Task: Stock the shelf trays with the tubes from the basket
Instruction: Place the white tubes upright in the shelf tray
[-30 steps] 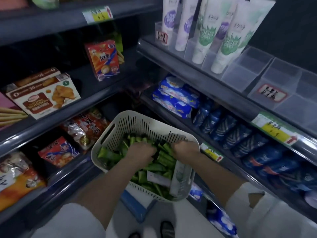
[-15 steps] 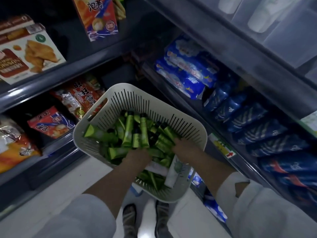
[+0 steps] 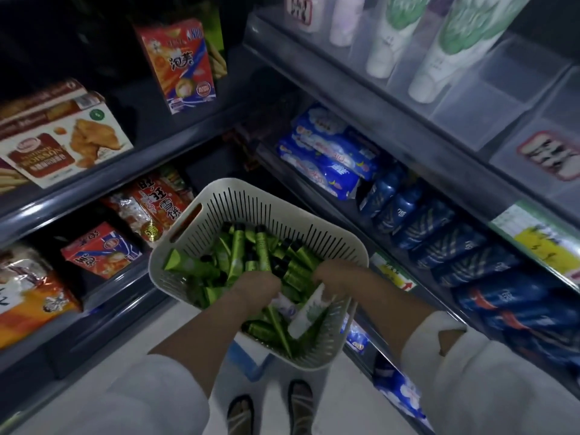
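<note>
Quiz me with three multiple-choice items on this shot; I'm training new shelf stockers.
1. Where are the left hand and right hand?
A. Inside the basket
B. On the top shelf
C. On the floor
2. What colour are most tubes in the basket?
A. Red
B. Green
C. Blue
3. How are the white tubes in the shelf trays placed?
A. Lying flat
B. Hanging from hooks
C. Standing on end
Key: 1 A, both hands reach among the tubes; 2 B, green ones dominate the pile; 3 C, each stands cap down in its tray.
</note>
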